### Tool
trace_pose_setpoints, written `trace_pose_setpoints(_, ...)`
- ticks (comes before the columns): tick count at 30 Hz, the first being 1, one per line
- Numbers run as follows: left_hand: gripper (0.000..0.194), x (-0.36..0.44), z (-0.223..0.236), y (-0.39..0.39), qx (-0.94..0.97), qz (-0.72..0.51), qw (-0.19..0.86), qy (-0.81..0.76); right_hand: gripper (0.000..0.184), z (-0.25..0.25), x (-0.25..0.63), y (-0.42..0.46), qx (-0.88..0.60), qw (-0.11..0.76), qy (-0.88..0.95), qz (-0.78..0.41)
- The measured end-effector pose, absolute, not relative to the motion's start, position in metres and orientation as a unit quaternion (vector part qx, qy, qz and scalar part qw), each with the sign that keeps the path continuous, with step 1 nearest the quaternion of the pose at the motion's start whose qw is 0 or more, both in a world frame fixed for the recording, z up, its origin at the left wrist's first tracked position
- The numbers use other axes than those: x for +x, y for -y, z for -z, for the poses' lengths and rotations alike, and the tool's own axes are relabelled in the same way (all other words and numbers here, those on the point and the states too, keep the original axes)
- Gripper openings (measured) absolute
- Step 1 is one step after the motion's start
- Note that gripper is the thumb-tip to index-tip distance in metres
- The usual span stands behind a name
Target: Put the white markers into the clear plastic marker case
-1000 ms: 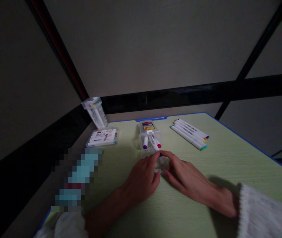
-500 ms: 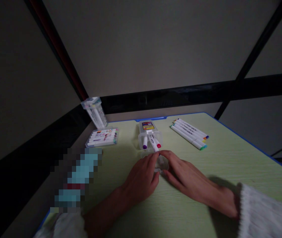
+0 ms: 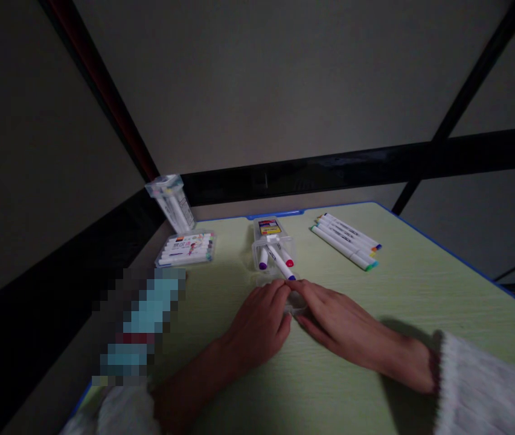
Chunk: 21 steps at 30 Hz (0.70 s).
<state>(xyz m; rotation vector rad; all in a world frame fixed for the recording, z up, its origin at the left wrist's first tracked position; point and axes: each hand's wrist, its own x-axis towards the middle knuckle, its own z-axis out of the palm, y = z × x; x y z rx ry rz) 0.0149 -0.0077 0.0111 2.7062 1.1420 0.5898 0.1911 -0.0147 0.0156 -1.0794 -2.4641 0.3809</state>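
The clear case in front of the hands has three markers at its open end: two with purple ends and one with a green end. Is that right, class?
No: the third marker has a red end, not green, as the head view shows. The clear case does have three markers at its open end, two of them purple-ended.

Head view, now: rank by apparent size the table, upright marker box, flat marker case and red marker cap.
1. Table
2. Flat marker case and upright marker box: too alike to rank
3. Red marker cap
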Motion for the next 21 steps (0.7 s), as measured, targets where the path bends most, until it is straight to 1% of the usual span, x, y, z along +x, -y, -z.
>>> trace_pose_setpoints(11,0.040,0.0155,-0.0088,0.0072,0.897,-0.213,0.076,-0.380,0.044,-0.0188,0.1910,0.0142,-0.385,0.218,0.885,-0.146)
trace_pose_setpoints(17,0.041,0.0151,-0.0092,0.0078,0.897,-0.215,0.069,-0.379,0.039,-0.0189,0.1906,0.0147,-0.384,0.219,0.885,-0.148)
trace_pose_setpoints(21,0.039,0.0147,-0.0091,0.0072,0.895,-0.227,0.073,-0.378,0.040,-0.0195,0.1897,0.0145,-0.384,0.218,0.884,-0.152)
